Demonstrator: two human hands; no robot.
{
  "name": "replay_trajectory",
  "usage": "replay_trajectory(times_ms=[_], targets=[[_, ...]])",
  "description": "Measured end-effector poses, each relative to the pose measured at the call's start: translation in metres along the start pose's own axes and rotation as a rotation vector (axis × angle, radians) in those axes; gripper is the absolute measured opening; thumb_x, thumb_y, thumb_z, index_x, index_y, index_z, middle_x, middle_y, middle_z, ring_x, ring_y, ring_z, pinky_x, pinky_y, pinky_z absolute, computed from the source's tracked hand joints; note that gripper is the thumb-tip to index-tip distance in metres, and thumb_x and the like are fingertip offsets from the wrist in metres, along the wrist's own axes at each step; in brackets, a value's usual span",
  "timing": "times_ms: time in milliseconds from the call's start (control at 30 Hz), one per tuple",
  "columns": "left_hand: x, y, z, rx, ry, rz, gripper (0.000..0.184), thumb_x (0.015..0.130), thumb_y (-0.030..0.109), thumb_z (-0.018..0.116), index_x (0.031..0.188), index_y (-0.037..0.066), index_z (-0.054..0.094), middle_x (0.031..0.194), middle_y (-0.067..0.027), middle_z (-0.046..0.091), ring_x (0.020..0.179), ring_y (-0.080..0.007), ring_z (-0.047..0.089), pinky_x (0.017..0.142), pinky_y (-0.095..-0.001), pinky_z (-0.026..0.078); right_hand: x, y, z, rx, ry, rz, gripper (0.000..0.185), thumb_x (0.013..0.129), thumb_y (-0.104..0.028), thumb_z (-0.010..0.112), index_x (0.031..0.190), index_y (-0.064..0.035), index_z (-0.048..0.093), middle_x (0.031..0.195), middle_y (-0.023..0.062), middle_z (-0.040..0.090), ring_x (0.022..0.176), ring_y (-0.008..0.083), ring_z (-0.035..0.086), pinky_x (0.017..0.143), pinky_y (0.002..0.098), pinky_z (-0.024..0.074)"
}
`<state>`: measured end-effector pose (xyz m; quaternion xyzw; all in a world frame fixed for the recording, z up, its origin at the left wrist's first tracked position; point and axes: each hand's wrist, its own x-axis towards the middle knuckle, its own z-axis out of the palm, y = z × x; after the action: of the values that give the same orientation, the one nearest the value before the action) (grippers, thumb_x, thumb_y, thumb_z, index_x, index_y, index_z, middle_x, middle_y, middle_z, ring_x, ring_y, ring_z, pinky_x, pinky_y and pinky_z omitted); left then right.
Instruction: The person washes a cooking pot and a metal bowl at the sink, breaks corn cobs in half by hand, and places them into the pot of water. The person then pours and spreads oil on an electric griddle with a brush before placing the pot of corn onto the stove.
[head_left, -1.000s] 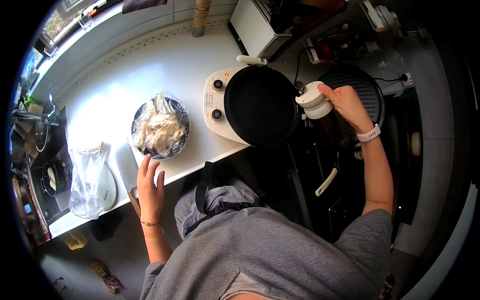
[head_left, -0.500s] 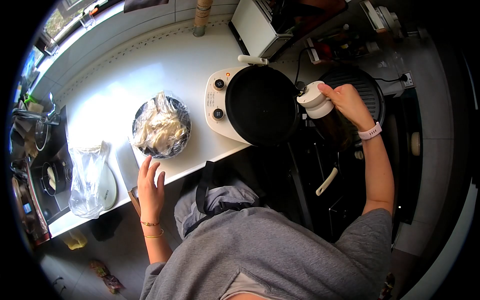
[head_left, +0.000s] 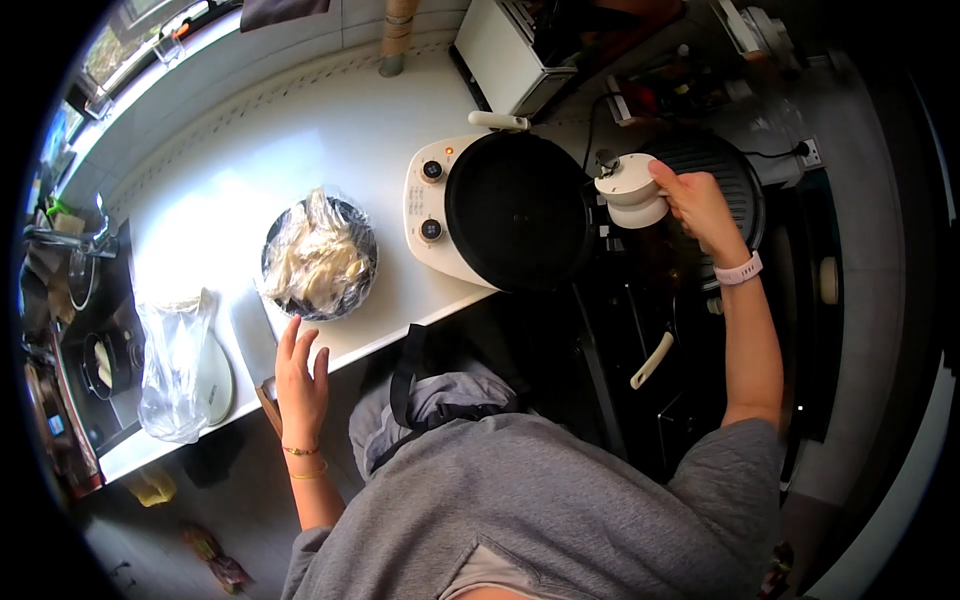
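Observation:
My right hand (head_left: 698, 205) grips the handle of an oil dispenser with a white top (head_left: 632, 190). Its metal spout points toward the round black electric griddle (head_left: 520, 212), just off the right rim; the dispenser's dark lower body is hard to make out. White controls with two black knobs (head_left: 431, 200) sit on the griddle's left side, one small light glowing orange. My left hand (head_left: 302, 375) holds nothing, its fingers apart near the counter's front edge. Just beyond those fingertips stands a dark bowl (head_left: 367, 277) of pale food pieces (head_left: 318, 255) under clear plastic wrap.
A clear plastic bag (head_left: 172, 375) lies beside a pale round lid or scale (head_left: 217, 378) at the left. Beyond is the sink with a faucet (head_left: 103, 230). A ridged grill plate (head_left: 715, 175) and a pan handle (head_left: 652, 362) are at the right. A white appliance (head_left: 510, 60) stands behind.
The dispenser has tipped a little, so its top faces me more and its dark body shows less. My left hand stays almost where it was. The whole view has shifted slightly.

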<state>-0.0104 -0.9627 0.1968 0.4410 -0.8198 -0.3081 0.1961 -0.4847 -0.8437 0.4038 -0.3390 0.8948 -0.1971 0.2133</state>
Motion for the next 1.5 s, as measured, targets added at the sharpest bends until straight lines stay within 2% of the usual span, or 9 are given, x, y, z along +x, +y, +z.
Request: replay_trajectory(times_ms=[400,433,800,867,933,1167,1333,1433,1500], targets=[[0.023,0.019,0.012,0.027,-0.085,0.067,0.024,0.086,0.005,0.059,0.110,0.000,0.058,0.133,-0.0190,0.049,0.122,-0.0380,0.047,0.101,-0.0408,0.038,-0.133,0.085,-0.029,1.361,0.428,-0.052,0.058,0.092,-0.061,0.043,0.055,-0.0177,0.034,0.043,-0.0064,0.031,0.033,0.0055,0.024,0.036,0.0211,0.0192],[0.025,0.025,0.014,0.012,-0.072,0.102,0.023,0.087,0.005,0.058,0.110,0.000,0.058,0.132,-0.0189,0.051,0.121,-0.0379,0.048,0.101,-0.0406,0.039,-0.151,0.093,-0.041,1.417,0.463,-0.082,0.052,0.095,-0.051,0.043,0.057,-0.0159,0.037,0.045,-0.0057,0.033,0.036,0.0057,0.027,0.038,0.0216,0.0207],[0.070,0.106,0.056,0.076,-0.096,0.249,0.026,0.087,0.001,0.055,0.113,-0.003,0.056,0.131,-0.0210,0.050,0.121,-0.0380,0.048,0.101,-0.0449,0.039,-0.206,0.225,-0.082,1.189,1.210,-0.041,0.028,0.086,-0.020,0.055,0.061,-0.0098,0.047,0.051,-0.0041,0.039,0.040,0.0044,0.030,0.041,0.0218,0.0220],[0.080,0.103,0.063,0.131,-0.089,0.341,0.030,0.084,-0.005,0.056,0.113,0.001,0.059,0.132,-0.0171,0.051,0.114,-0.0326,0.055,0.092,-0.0390,0.047,-0.185,0.258,-0.082,1.262,1.217,-0.108,0.030,0.088,-0.022,0.054,0.061,-0.0123,0.043,0.052,-0.0055,0.039,0.041,0.0037,0.031,0.042,0.0213,0.0237],[0.078,0.138,0.059,0.153,-0.169,0.437,0.033,0.088,0.013,0.061,0.119,0.001,0.059,0.134,-0.0243,0.048,0.120,-0.0415,0.048,0.101,-0.0462,0.039,-0.163,0.284,-0.075,1.302,1.244,-0.180,0.028,0.087,-0.020,0.054,0.061,-0.0116,0.044,0.052,-0.0052,0.039,0.042,0.0043,0.031,0.042,0.0220,0.0234],[0.064,0.182,0.076,0.301,-0.180,0.542,0.027,0.089,0.005,0.059,0.115,0.000,0.061,0.133,-0.0210,0.048,0.116,-0.0359,0.053,0.091,-0.0425,0.048,-0.064,0.321,-0.073,1.259,1.239,-0.149,0.031,0.085,-0.020,0.054,0.057,-0.0100,0.044,0.052,-0.0050,0.036,0.045,0.0053,0.029,0.043,0.0240,0.0201],[0.042,0.213,0.082,0.269,-0.155,0.359,0.028,0.089,0.004,0.059,0.117,0.001,0.059,0.134,-0.0209,0.047,0.118,-0.0342,0.052,0.089,-0.0397,0.051,0.013,0.348,-0.061,1.292,1.203,-0.128,0.030,0.085,-0.020,0.053,0.057,-0.0099,0.046,0.053,-0.0049,0.038,0.046,0.0054,0.031,0.045,0.0241,0.0213],[0.035,0.224,0.079,0.361,-0.130,0.509,0.029,0.088,0.001,0.056,0.117,0.000,0.059,0.135,-0.0212,0.048,0.121,-0.0342,0.050,0.095,-0.0428,0.046,0.067,0.360,-0.064,1.237,1.092,0.043,0.029,0.085,-0.024,0.056,0.059,-0.0109,0.050,0.055,-0.0039,0.043,0.051,0.0082,0.038,0.049,0.0272,0.0285],[0.023,0.231,0.083,0.340,-0.082,0.361,0.029,0.086,0.000,0.055,0.115,0.001,0.059,0.133,-0.0191,0.049,0.122,-0.0357,0.049,0.099,-0.0436,0.042,0.121,0.390,-0.054,1.227,0.915,-0.097,0.027,0.086,-0.028,0.059,0.066,-0.0106,0.057,0.061,-0.0033,0.049,0.057,0.0109,0.045,0.053,0.0288,0.0347]])
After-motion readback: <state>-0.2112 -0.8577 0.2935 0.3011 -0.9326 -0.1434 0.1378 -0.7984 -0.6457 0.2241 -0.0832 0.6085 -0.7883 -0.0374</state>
